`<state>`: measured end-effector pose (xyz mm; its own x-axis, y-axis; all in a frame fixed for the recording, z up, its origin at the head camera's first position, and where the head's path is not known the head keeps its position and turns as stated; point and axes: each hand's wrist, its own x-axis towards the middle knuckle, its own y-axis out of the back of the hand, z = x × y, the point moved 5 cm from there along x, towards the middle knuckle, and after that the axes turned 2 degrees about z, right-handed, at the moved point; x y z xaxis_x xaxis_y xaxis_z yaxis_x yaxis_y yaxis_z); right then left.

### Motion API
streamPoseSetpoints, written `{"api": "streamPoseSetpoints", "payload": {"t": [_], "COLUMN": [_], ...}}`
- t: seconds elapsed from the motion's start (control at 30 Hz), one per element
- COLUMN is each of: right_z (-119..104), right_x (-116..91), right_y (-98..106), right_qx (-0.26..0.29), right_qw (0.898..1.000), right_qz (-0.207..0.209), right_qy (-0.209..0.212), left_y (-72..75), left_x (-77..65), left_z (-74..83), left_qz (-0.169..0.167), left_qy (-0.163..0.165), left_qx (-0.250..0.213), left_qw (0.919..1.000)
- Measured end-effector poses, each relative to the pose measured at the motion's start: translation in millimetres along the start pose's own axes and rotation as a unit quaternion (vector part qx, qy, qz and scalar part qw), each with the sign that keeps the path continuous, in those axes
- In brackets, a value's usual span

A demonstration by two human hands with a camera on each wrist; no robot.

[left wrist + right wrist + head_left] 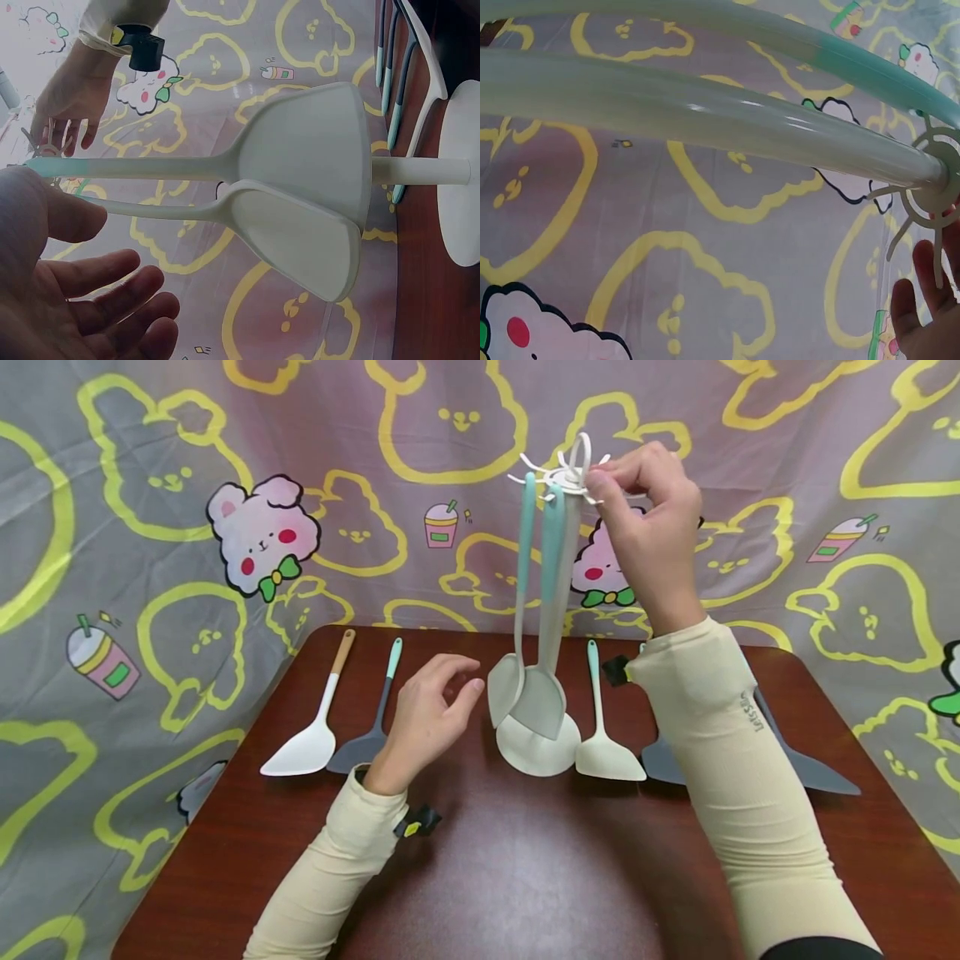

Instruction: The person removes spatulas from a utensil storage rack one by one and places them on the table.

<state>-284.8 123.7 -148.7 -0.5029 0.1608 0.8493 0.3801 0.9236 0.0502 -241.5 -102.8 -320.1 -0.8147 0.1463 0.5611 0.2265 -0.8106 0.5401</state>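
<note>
A white utensil rack (pixel 536 756) stands upright on its round base, hooks radiating from its top. Two pale spatulas with mint handles hang from it, one spatula (pixel 504 693) on the left and another spatula (pixel 542 702) nearer the pole (pixel 705 124). At the top, my right hand (pixel 656 514) pinches the rack by its hook ring between thumb and index finger. In the right wrist view, its other fingers (pixel 904 311) spread beside the hooks. My left hand (pixel 431 710) hovers left of the hanging spatulas, fingers relaxed and holding nothing; the left wrist view shows its palm bare.
On the brown table (pixel 517 868) lie a white spatula (pixel 315 747) with a wooden handle, a dark grey spatula (pixel 360 750), and a cream spatula (pixel 603 758). Further dark grey blades (pixel 817 774) are partly behind my right sleeve. A patterned curtain (pixel 360 410) hangs behind.
</note>
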Motion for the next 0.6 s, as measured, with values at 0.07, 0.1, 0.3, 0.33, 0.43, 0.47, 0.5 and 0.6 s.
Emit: {"api": "streamPoseSetpoints", "payload": {"t": [0.07,0.1,0.3,0.33,0.43,0.47,0.5,0.6], "right_z": [-1.1,-2.3,1.8,4.0,8.5,9.2,9.4,9.1], "right_x": [1.0,1.1,4.6,5.7,8.2,8.7,9.1,8.7], "right_y": [0.0,-0.3,-2.8,-3.0,-3.3,-3.1,-2.9,-2.7], "right_qx": [0.008,0.015,0.064,0.07,0.08,0.082,0.088,0.098], "right_qw": [1.0,0.999,0.996,0.996,0.995,0.995,0.994,0.992], "right_qz": [-0.012,-0.017,-0.026,-0.025,-0.026,-0.026,-0.026,-0.029], "right_qy": [-0.024,-0.04,-0.055,-0.054,-0.053,-0.057,-0.062,-0.067], "left_y": [0.3,0.3,-0.9,-1.1,-1.3,-1.5,-1.7,-2.7], "left_x": [0.1,0.2,0.6,0.7,1.0,1.0,1.0,0.8], "left_z": [0.2,0.2,0.5,0.6,0.7,0.6,0.5,0.1], "left_qz": [0.0,0.0,0.0,0.0,0.0,-0.001,-0.002,-0.005], "left_qy": [0.0,0.0,-0.002,-0.003,-0.003,-0.003,-0.003,-0.002], "left_qx": [-0.001,-0.001,0.004,0.004,0.003,0.003,0.001,-0.002], "left_qw": [1.0,1.0,1.0,1.0,1.0,1.0,1.0,1.0]}}
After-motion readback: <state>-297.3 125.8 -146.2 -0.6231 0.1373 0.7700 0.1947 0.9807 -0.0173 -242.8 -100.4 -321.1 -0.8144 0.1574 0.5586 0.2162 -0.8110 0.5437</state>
